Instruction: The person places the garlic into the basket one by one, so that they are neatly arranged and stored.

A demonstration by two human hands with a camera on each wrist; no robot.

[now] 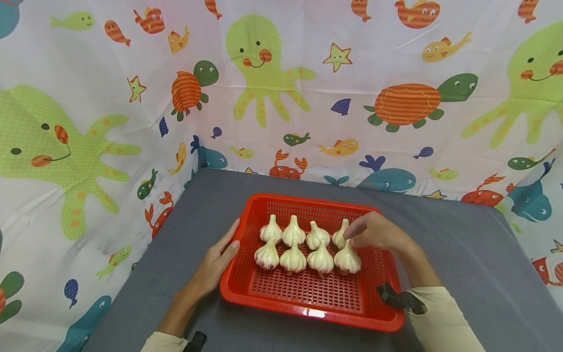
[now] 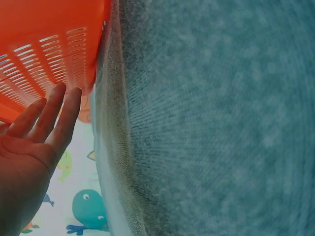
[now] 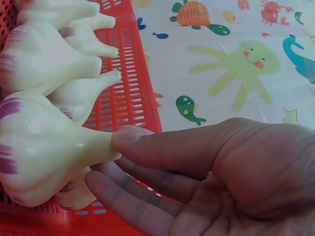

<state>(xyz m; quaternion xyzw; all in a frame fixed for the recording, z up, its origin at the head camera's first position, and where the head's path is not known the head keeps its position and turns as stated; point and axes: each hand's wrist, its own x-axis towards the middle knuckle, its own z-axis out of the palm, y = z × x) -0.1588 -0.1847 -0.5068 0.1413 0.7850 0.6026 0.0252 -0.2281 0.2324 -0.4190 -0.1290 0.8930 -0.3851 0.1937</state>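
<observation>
Several white garlic bulbs with purple streaks stand in two rows, stems up, inside a red plastic basket (image 1: pixel 290 305). My right hand (image 1: pixel 380 232) reaches over the basket's right side and pinches the stem of the front-row garlic bulb (image 1: pixel 347 260) at the right end. In the right wrist view, the thumb (image 3: pixel 135 140) lies on that bulb's stem, with the fingers curled behind it. My left hand (image 1: pixel 215 261) is at the basket's left wall, its fingers extended along the outside. The left wrist view shows those fingers (image 2: pixel 49 110) fairly straight against the slotted wall.
The basket sits on a grey cloth-covered table (image 1: pixel 444 234). A white curtain (image 1: pixel 303 142) printed with sea animals hangs behind and at the left. Dark straps with small devices (image 1: pixel 400 299) are on both wrists.
</observation>
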